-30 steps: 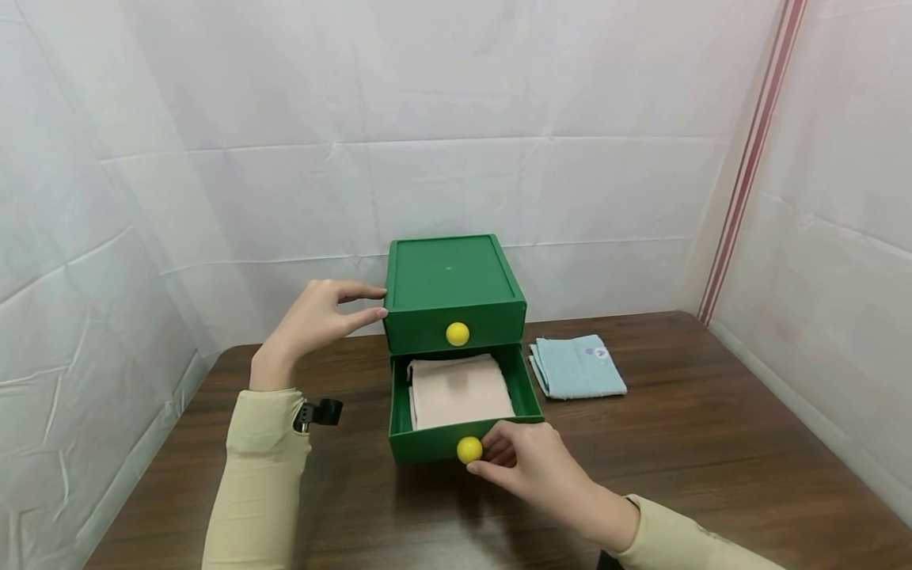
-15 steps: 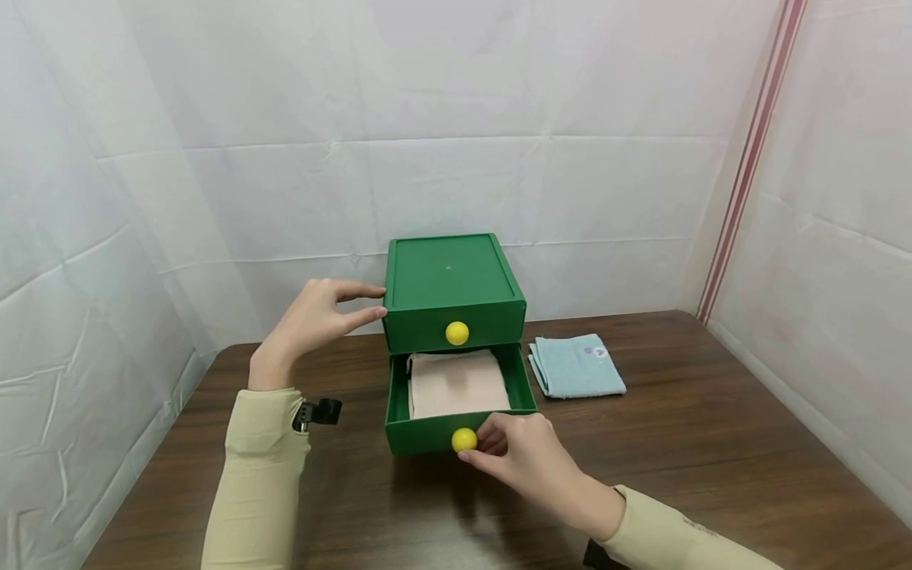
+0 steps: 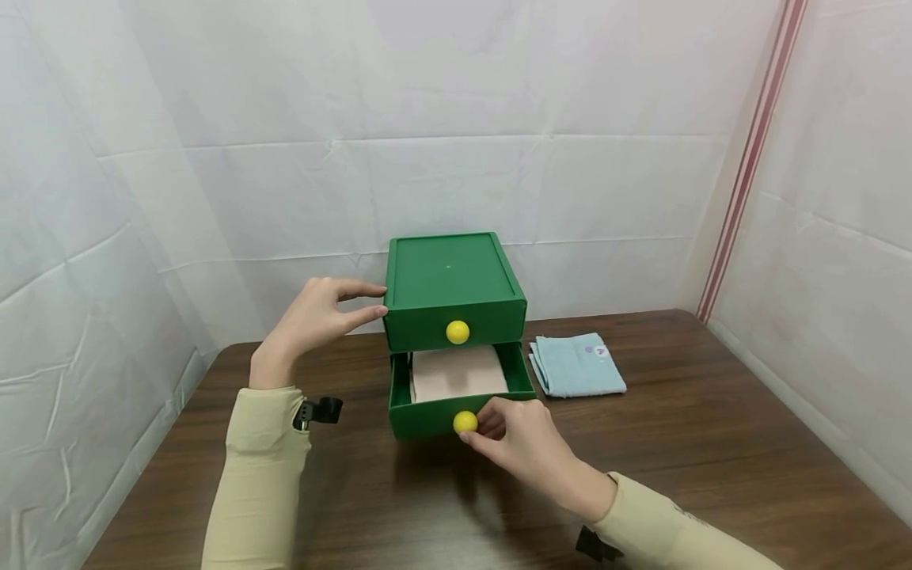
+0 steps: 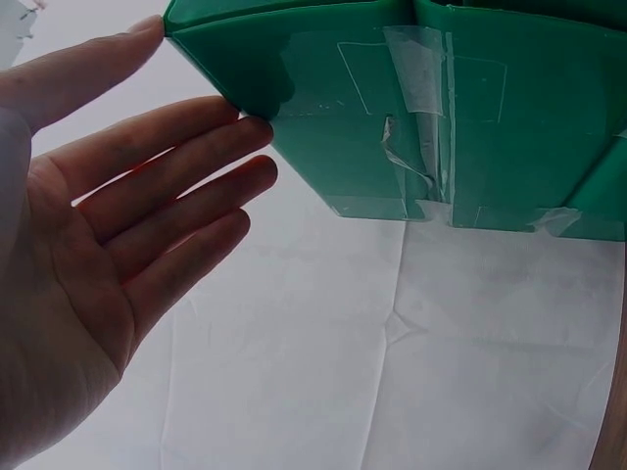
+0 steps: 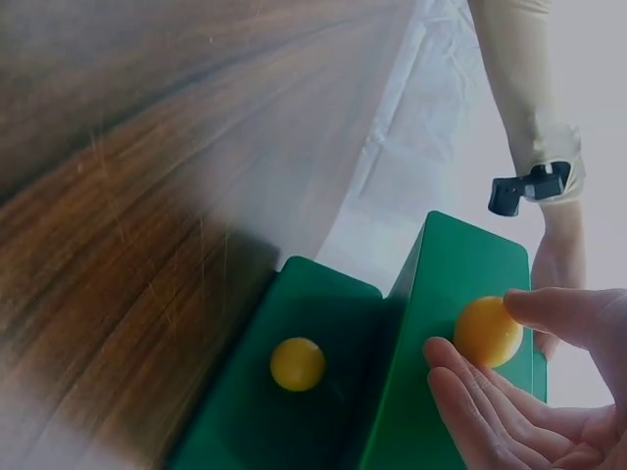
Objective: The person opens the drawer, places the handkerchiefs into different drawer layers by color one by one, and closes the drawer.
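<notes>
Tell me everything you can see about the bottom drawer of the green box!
The bottom drawer is green, looks like plastic, and has a round yellow knob on its front. It sticks partly out of the green box on the brown table. A folded beige cloth lies flat inside. The right hand touches the knob with its fingers; whether it pinches it is unclear.

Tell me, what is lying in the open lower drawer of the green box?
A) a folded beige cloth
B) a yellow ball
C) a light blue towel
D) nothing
A: a folded beige cloth lies inside the lower drawer, whose yellow knob the right hand touches.
</notes>
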